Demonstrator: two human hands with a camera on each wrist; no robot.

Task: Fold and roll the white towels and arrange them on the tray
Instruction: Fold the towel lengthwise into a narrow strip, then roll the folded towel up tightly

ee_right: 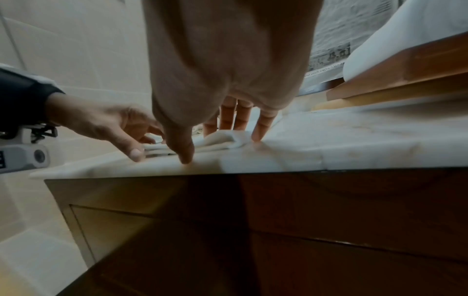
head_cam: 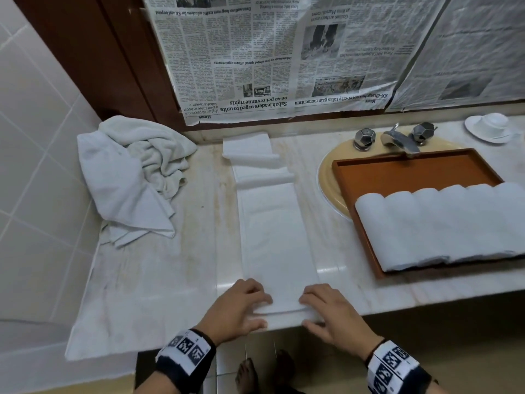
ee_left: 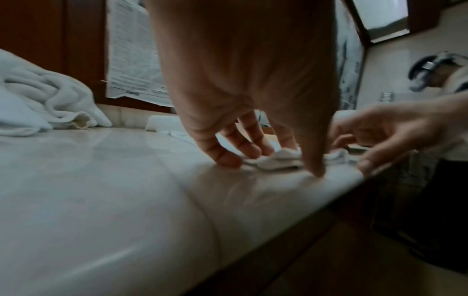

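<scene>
Fingers of both hands pinching the folded towel's near end on a marble counter.

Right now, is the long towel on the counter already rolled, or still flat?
Mostly flat. The long towel lies folded in a narrow strip; only its near end is turned up, under the left hand and right hand.
</scene>
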